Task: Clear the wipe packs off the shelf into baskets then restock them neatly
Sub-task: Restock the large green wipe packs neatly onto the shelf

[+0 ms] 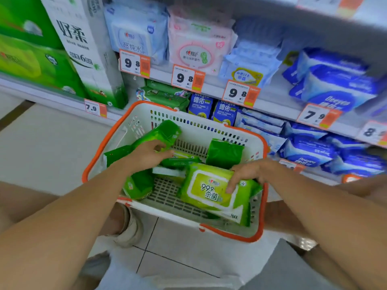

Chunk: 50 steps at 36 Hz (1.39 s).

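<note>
A white basket with an orange rim (234,235) sits low in front of the shelf and holds several green wipe packs. My left hand (149,152) reaches into its left side and grips a green wipe pack (165,131) that tilts up toward the back wall. My right hand (249,172) rests on the large green pack with a lime label (209,194) at the basket's right, fingers curled over its top edge. Another green pack (224,152) stands upright at the back right. More green packs (165,95) lie on the lower shelf behind the basket.
Shelves ahead carry blue (134,32), pink (196,47) and dark blue wipe packs (335,84) with orange price tags (187,78). Green and white tissue boxes (83,49) stand at the left. A shoe (129,227) and tiled floor lie below the basket.
</note>
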Each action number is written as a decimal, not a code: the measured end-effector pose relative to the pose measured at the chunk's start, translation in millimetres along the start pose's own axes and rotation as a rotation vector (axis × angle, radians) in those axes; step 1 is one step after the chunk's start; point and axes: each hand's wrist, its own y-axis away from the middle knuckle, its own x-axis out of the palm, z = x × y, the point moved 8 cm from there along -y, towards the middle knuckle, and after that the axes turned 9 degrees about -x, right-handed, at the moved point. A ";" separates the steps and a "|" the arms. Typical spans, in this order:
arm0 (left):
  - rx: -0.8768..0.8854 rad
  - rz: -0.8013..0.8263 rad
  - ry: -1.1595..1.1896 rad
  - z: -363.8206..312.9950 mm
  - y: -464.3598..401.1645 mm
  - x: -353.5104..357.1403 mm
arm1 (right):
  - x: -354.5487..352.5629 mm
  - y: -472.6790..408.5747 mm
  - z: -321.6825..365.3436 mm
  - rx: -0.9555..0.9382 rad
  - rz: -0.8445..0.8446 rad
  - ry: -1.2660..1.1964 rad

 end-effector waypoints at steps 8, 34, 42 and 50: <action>0.119 0.339 0.569 -115.3 64.5 -6.8 | -57.4 117.9 106.8 -0.454 -0.128 -0.264; 0.668 0.000 0.741 -272.5 146.5 -172.8 | -148.3 293.8 278.5 -0.729 -0.519 0.578; 0.928 -0.413 0.629 -343.8 150.6 -262.1 | -239.3 346.0 349.5 -0.867 -0.921 0.680; 0.418 -0.636 -0.600 -329.4 14.9 -261.1 | -328.0 280.2 382.3 -0.545 -1.202 1.031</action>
